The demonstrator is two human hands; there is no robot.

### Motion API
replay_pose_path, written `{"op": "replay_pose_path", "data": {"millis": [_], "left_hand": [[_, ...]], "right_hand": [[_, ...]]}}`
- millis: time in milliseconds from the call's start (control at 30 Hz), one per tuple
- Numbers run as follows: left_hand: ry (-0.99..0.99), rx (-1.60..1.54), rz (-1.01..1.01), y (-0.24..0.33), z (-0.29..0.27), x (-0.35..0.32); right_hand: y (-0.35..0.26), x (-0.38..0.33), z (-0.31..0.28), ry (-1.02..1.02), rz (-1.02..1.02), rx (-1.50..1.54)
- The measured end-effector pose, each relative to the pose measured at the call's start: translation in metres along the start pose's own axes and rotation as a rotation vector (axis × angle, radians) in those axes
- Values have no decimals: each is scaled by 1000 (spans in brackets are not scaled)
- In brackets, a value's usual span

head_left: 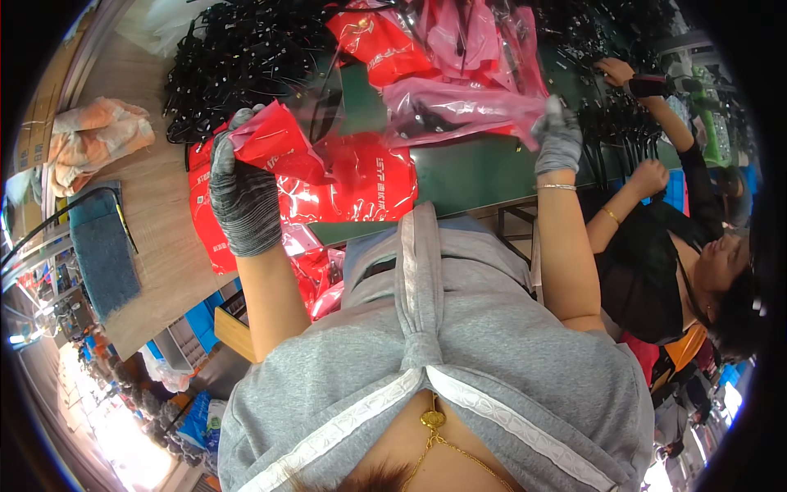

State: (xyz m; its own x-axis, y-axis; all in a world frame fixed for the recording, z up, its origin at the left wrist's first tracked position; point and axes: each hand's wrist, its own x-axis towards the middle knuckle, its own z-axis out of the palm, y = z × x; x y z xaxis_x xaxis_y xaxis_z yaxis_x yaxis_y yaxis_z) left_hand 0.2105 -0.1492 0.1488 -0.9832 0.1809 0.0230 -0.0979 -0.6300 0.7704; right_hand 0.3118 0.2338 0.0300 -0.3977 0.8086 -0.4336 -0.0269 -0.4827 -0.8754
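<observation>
My left hand (242, 184), in a grey knitted glove, is closed on the edge of a red plastic bag (279, 141), lifting that part above other flat red bags (352, 176) on the green table. On the right, my right hand (559, 141), also gloved, grips the end of a pink see-through bag (459, 108). Something dark lies inside this pink bag; its kind cannot be made out. The tips of my right fingers are partly hidden by the plastic.
A heap of black corded parts (246, 61) lies at the far left, with more filled bags (381, 49) at the far middle. At right, a co-worker's hand (650, 176) is beside black cords. A crumpled cloth (102, 139) and blue pad (102, 250) lie left.
</observation>
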Motion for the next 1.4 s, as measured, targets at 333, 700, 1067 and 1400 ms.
{"op": "replay_pose_path", "data": {"millis": [333,700,1067,1400], "left_hand": [[-151,193,-54,-43,53,6],[-815,920,323,-105,135,-35],[482,561,-651,-112,-73,29],[184,2182,-759,-192,-271,136]], "right_hand": [[67,12,-60,13,-500,-591],[91,-83,32,-846,574,780],[139,41,-15,-325,424,-237],[158,-26,-39,-997,-300,-815]]}}
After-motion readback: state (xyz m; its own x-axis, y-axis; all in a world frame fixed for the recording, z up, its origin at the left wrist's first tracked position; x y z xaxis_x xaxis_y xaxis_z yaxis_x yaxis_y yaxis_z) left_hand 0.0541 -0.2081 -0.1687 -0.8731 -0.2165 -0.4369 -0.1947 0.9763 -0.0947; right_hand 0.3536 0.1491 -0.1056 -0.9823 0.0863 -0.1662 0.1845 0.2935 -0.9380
